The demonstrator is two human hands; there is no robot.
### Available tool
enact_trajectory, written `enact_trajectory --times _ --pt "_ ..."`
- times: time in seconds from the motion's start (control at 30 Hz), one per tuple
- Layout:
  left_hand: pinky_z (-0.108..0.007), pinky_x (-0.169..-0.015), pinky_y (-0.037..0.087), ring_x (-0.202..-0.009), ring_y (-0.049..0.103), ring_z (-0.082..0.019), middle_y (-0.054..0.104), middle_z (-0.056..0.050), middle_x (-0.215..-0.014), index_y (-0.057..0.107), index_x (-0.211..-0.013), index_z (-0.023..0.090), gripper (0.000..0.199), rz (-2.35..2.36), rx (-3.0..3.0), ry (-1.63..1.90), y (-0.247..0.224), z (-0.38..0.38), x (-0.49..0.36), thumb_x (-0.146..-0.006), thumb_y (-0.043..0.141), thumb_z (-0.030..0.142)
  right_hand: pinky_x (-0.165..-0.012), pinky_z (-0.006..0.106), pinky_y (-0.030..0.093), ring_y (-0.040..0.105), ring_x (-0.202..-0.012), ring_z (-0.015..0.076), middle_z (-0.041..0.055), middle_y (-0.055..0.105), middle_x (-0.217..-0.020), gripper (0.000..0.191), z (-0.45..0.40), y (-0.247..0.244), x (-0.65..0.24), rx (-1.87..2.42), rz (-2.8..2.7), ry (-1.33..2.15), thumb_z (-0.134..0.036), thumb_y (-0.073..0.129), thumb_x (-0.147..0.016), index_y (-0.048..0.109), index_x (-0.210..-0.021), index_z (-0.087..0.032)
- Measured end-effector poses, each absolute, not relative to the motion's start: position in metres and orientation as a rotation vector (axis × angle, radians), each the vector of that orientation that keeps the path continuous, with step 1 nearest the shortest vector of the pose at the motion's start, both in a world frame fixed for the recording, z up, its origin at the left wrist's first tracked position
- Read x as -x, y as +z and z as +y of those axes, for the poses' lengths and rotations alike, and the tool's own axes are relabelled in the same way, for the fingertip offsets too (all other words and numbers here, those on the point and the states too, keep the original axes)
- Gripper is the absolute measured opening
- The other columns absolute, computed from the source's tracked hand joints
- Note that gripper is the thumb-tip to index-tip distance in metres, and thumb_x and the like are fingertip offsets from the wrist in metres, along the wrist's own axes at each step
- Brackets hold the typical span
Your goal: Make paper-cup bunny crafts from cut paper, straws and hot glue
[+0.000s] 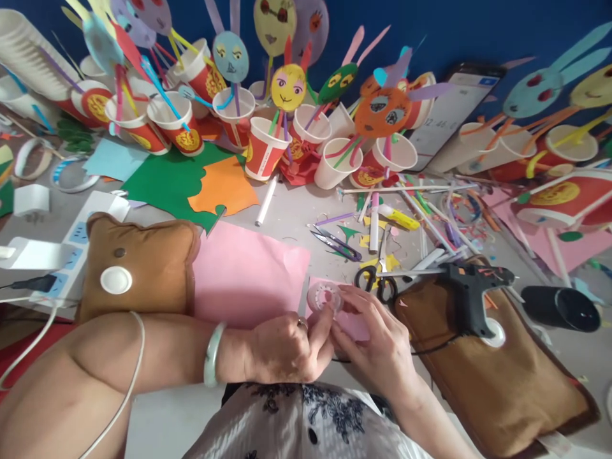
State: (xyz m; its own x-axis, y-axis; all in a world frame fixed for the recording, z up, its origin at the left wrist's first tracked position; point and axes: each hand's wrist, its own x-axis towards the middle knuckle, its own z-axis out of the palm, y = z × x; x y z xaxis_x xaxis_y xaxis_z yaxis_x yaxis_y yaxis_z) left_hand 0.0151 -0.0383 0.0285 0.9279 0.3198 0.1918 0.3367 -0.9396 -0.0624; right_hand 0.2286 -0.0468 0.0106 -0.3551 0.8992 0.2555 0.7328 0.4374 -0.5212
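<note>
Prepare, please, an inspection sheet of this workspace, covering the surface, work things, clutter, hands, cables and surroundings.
Surface: grey table, strewn with small paper scraps.
Work things: tape roll between the hands; large pink sheet to its left.
Clutter: snips, black-handled scissors; glue gun resting on a brown padded bag.
Hands: left hand curled, one fingertip at the roll; right hand holds its edge.
Cables: white cable lies over the left forearm; black plug at the power strip.
Surroundings: paper cups with paper-faced figures; phone standing before a blue wall.
</note>
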Motion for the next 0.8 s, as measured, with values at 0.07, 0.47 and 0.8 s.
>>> enact_trajectory --times 0.07,0.47,0.8 --pt "-0.024 -0.045 0.051 -0.072 0.075 -0.022 0.06 -0.038 -0.127 0.066 -0.107 0.0 0.027 -0.492 3.005 -0.254 0.0277 -0.0384 -0.015 -0.093 0.045 0.01 -0.085 0.036 0.06 0.072 -0.104 0.024 0.0134 0.071 -0.119 0.034 -0.0472 0.0105 -0.2293 1.373 -2.18 0.432 -0.027 0.065 -0.093 0.057 -0.125 -0.02" --pt "-0.022 -0.041 0.046 -0.059 0.07 -0.016 0.068 -0.032 -0.118 0.068 -0.088 0.007 0.023 -0.509 2.984 -0.342 0.0343 -0.0312 -0.0159 -0.09 0.045 0.008 -0.085 0.036 0.059 0.073 -0.103 0.0248 0.0122 0.073 -0.116 0.033 -0.0486 0.0124 -0.2318 1.403 -2.192 0.449 -0.03 0.065 -0.094 0.059 -0.125 -0.021" --pt "-0.022 -0.041 0.048 -0.066 0.074 -0.02 0.066 -0.034 -0.121 0.069 -0.096 0.004 0.022 -0.5 3.032 -0.316 0.031 -0.0326 -0.015 -0.091 0.048 0.008 -0.085 0.038 0.061 0.074 -0.1 0.025 0.0123 0.074 -0.113 0.034 -0.0461 0.0121 -0.2303 1.394 -2.187 0.411 -0.032 0.065 -0.094 0.059 -0.126 -0.021"
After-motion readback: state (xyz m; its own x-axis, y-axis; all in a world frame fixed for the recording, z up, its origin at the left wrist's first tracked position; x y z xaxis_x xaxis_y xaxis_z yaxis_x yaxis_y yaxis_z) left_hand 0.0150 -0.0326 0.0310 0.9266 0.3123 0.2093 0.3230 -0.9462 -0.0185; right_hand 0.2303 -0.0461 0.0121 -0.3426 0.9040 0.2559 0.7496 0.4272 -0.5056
